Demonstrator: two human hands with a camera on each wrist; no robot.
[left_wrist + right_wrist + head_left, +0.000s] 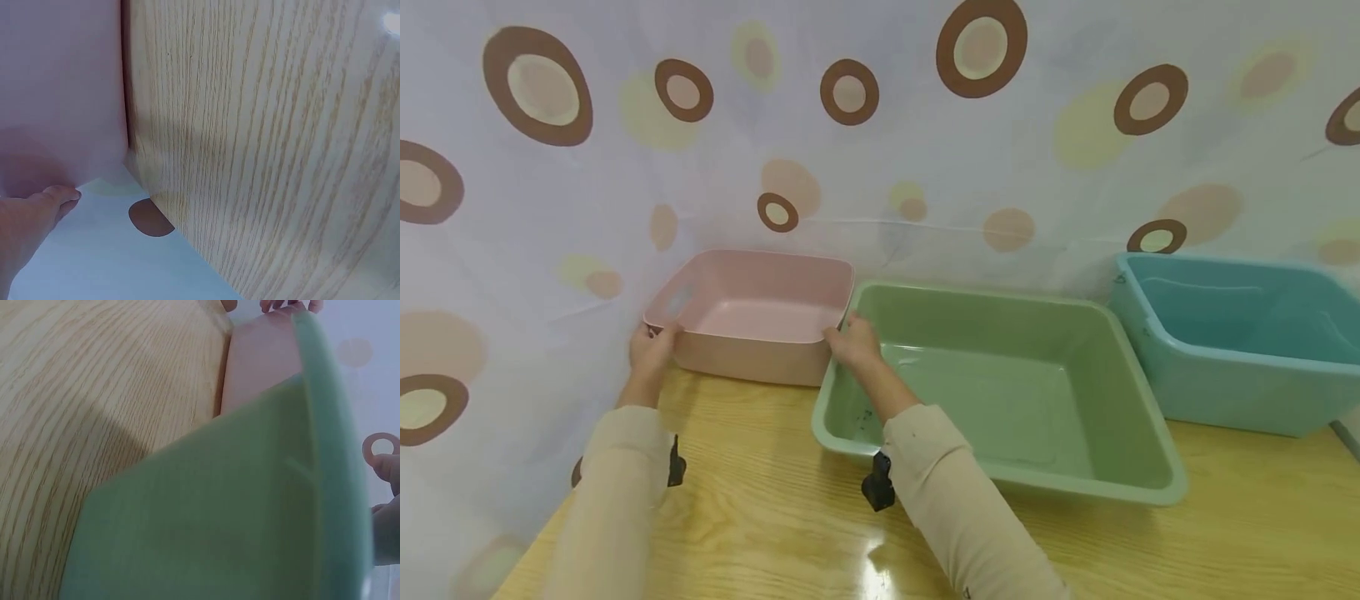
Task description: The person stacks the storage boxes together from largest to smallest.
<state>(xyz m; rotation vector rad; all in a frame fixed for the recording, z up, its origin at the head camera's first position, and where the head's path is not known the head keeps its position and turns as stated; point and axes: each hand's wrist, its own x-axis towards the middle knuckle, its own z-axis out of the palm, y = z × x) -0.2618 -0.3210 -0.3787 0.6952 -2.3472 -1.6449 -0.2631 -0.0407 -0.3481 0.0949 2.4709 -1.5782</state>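
A pink plastic bin (752, 358) with a handle slot in its left wall sits at the back left of the table. My left hand (651, 350) grips its front left corner, thumb toward the front wall; the left wrist view shows this hand (31, 219) against the pink wall (56, 81). At the bin's front right corner, my right hand (856, 340) holds the rim, its fingers between the bin and the green basin (985, 408). The right wrist view has the green basin (206, 500) hiding most of the pink bin (262, 362).
A deep blue tub (1240, 383) stands right of the green basin, close to its side. Behind the containers and along the left hangs a patterned curtain (910, 150). The wooden tabletop (760, 500) shows in front, and my right forearm crosses over the green basin's near left corner.
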